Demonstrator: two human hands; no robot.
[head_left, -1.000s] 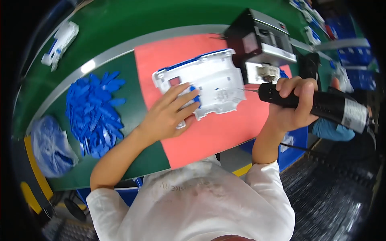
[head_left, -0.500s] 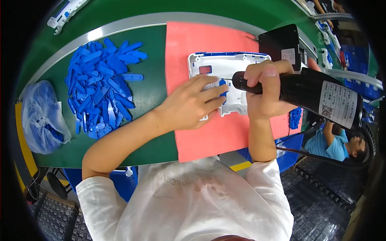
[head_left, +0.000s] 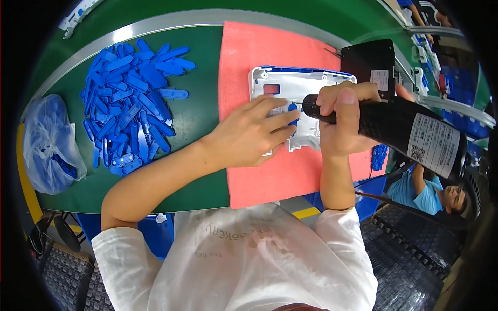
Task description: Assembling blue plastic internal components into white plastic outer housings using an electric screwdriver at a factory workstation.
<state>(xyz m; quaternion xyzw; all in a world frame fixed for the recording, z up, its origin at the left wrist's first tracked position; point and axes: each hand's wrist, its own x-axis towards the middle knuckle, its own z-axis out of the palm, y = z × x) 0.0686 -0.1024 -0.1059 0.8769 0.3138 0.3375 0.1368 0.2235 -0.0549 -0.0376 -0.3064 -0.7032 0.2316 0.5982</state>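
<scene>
A white plastic housing (head_left: 311,78) with a blue strip along its far edge lies on a pink mat. My left hand (head_left: 254,132) holds it at its near-left side, thumb hidden below. The fingers reach over a small blue plastic piece (head_left: 293,115) set in the housing, and partly cover it. My right hand (head_left: 345,119) is closed around a black electric screwdriver (head_left: 386,116), held almost level. Its thin bit points left, with the tip close to the upper end of the blue piece; whether it touches a screw is too small to tell.
A heap of blue plastic strips (head_left: 129,103) covers the green bench's left side, beside a clear bag (head_left: 49,147) with blue parts. Behind the screwdriver stands a black box (head_left: 365,65). Small blue parts (head_left: 379,156) lie at the mat's right edge. Another person (head_left: 423,189) is at right.
The view has shifted slightly. Both hands, the screwdriver and the housing keep nearly the same places relative to one another.
</scene>
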